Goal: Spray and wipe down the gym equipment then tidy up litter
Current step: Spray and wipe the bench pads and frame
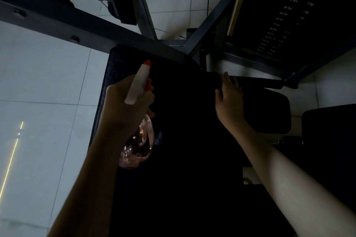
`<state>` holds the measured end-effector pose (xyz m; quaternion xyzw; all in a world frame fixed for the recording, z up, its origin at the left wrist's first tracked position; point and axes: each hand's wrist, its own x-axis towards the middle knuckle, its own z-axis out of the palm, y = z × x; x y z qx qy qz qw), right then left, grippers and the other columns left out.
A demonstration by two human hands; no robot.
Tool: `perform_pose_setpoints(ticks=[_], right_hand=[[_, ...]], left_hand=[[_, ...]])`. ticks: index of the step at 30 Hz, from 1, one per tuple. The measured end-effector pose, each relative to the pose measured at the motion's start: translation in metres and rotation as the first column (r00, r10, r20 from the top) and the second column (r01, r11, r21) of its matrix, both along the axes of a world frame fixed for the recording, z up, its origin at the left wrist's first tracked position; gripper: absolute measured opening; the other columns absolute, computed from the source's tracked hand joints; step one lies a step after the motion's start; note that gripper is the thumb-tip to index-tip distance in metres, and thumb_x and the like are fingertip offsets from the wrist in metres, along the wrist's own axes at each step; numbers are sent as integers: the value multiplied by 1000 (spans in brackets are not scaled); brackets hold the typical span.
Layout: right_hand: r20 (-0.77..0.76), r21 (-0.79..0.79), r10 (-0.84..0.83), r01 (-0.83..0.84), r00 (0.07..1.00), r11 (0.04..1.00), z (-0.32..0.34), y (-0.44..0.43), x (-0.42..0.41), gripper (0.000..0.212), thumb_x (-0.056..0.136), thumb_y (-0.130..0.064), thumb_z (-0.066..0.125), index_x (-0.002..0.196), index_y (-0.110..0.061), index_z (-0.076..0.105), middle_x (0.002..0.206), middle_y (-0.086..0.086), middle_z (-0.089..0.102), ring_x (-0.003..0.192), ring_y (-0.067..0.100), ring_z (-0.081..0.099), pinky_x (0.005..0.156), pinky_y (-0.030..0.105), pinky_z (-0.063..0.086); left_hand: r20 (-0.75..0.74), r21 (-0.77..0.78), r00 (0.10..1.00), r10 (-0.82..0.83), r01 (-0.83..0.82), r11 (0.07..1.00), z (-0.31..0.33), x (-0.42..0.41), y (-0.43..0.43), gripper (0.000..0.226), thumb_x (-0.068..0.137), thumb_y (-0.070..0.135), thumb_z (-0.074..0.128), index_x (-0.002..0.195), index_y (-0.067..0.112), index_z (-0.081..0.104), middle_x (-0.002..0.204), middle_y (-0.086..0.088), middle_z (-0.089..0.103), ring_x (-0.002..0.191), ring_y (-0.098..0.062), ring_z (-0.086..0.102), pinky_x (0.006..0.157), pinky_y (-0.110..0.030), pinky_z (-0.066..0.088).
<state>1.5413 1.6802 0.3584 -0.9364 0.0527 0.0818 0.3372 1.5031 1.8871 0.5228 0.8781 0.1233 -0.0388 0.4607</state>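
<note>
White plastic forms the head of the spray bottle (pixel 137 82), and the fingers (pixel 150 93) of the left hand (pixel 127 106) are clenched around its neck. One fingertip lies on the orange trigger, which is mostly hidden behind the head. The orange nozzle tip points away from the person. The clear, pink-tinted body of the bottle hangs below the palm and is partly covered by the wrist; any liquid level cannot be made out. The bottle is held above the left part of the seat pad (pixel 183 106).

The right hand (pixel 230 100) lies flat with its fingers straight and released, grasping nothing. It rests at the right edge of the seat pad. The fingertips reach toward the far edge, and low light hides whether they touch it.

The seat pad is black and very dark; its near end is cut off by the lower frame edge, and no surface detail is visible except a grained texture along the left rim. A second black pad (pixel 269 115) sits just to the right of the seat pad, partly behind the right forearm. The grey steel frame (pixel 81 23) crosses beyond the seat pad. The weight stack (pixel 285 25) stands beyond the seat pad to the right; its printed numbers are too small to read. Pale floor tiles (pixel 38 73) lie to the left of the seat pad.
</note>
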Motion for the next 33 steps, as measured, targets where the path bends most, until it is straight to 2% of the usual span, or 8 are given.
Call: perform_pose_setpoints(ticks=[3,8,11,18,23,26,29,33], right_hand=[[-34,-53,-153,151,988,987,8,38,23,53,100,-22,37,150,-18,21,158,2,17,145,27,11,115,46,9],[150,30,270,-278,951,960,15,48,-18,51,98,-31,29,148,-21,28,156,-1,23,145,21,16,115,39,10],[149,-6,402,-406,903,914,7,12,-23,55,96,-36,22,147,-18,29,155,0,26,145,20,16,115,37,13],[97,-57,-27,33,995,998,15,65,23,50,99,-22,41,147,-19,30,155,3,28,143,28,19,115,43,8],[302,-35,363,-370,882,928,19,89,-20,51,93,-28,36,142,-18,41,148,2,40,140,28,30,112,45,20],[316,-140,544,-529,777,837,7,54,-29,50,92,-27,37,140,-17,44,147,1,42,139,26,32,112,36,19],[256,-88,413,-405,874,910,0,34,-3,50,94,-26,35,143,-17,39,151,4,35,142,29,25,112,44,22],[173,19,82,-86,982,996,12,72,6,50,96,-20,40,146,-18,35,155,4,26,144,31,18,115,49,14]], left_hand=[[-18,-20,1000,18,-18,1000,0,0,-1,8,86,-4,55,85,2,60,85,-18,65,53,-6,58,43,-11,44],[-2,-8,1000,30,-30,1000,-3,4,2,8,86,-1,55,88,-8,58,89,-29,63,64,-28,60,48,-20,47],[-14,-19,1000,22,-23,1000,-3,4,3,9,86,-2,55,89,-10,59,86,-31,62,53,-15,54,43,-14,42],[-23,-31,999,29,-29,999,-2,5,8,8,85,-3,55,84,2,61,86,-23,65,59,-17,61,45,-18,47],[18,94,998,-59,57,994,-4,10,13,18,86,0,52,100,8,60,86,-21,64,68,-35,63,50,-34,48],[10,77,998,-61,60,995,-3,10,13,35,86,-2,51,116,15,58,90,-17,64,70,-30,64,49,-23,49],[-16,61,998,-55,56,997,-4,10,15,26,86,-1,50,107,13,59,89,-14,65,66,-26,65,44,-12,43],[10,-1,1000,-9,9,1000,-3,9,12,30,85,-5,51,108,13,59,94,-17,64,71,-30,64,46,-17,45]])
